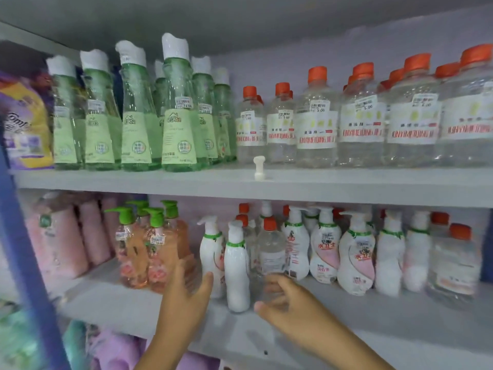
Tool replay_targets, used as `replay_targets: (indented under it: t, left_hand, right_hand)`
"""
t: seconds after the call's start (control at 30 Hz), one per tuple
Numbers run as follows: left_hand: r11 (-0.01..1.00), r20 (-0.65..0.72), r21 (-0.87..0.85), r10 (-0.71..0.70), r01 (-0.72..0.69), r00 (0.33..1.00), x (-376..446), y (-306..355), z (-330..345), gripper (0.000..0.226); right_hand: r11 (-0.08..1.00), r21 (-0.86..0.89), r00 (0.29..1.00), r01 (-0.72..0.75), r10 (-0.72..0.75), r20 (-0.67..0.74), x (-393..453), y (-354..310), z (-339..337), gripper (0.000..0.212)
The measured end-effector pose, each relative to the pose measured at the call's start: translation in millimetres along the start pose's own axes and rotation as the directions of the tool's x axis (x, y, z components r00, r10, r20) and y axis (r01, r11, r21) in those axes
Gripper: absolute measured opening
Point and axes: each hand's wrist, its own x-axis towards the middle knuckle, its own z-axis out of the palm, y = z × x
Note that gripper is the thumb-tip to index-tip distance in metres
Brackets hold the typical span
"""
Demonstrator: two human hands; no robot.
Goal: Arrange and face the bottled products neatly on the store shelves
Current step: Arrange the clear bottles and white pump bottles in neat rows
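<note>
While right hand [288, 297] grips clear bottle [270, 252], left hand [186, 292] fingers apart, touching nothing

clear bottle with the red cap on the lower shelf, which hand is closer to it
Right. The right hand has its fingers curled round the base of the clear bottle; the left hand is off to its left, by the white pump bottles.

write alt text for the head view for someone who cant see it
A person's right hand grips a clear orange-capped bottle on the lower shelf, while the left hand reaches open toward white pump bottles beside it. The upper shelf holds green bottles and more clear orange-capped ones.
</note>
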Motion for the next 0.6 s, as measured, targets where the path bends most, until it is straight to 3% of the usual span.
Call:
replay_targets:
  t: [0.1, 0.23, 0.3, 0.43, 0.6]
  left_hand:
    - [0.999, 0.083, -0.039, 0.032, -0.029, 0.996, 15, -9, 6, 0.049]
    - [0.995, 0.238, -0.078, 0.083, -0.067, 0.968, 37, -28, 10, 0.058]
    - [0.991, 0.235, -0.026, 0.131, -0.129, 0.963, 49, -38, 12, 0.058]
    - [0.984, 0.154, 0.049, 0.162, -0.172, 0.975, 66, -60, 15, 0.053]
    - [0.985, 0.19, 0.122, 0.101, -0.125, 0.977, 95, -78, 27, 0.055]
  right_hand:
    - [0.997, -0.049, 0.993, 0.052, -0.056, -0.101, 27, -8, 24, 0.061]
    - [0.999, -0.036, 0.962, -0.011, 0.001, -0.274, 57, -16, 59, 0.09]
    - [1.0, -0.005, 0.928, -0.022, 0.019, -0.371, 65, -18, 71, 0.084]
    - [0.996, 0.052, 0.869, -0.077, 0.093, -0.486, 55, -13, 67, 0.053]
    - [0.987, 0.068, 0.717, -0.143, 0.151, -0.68, 13, 10, 19, 0.056]
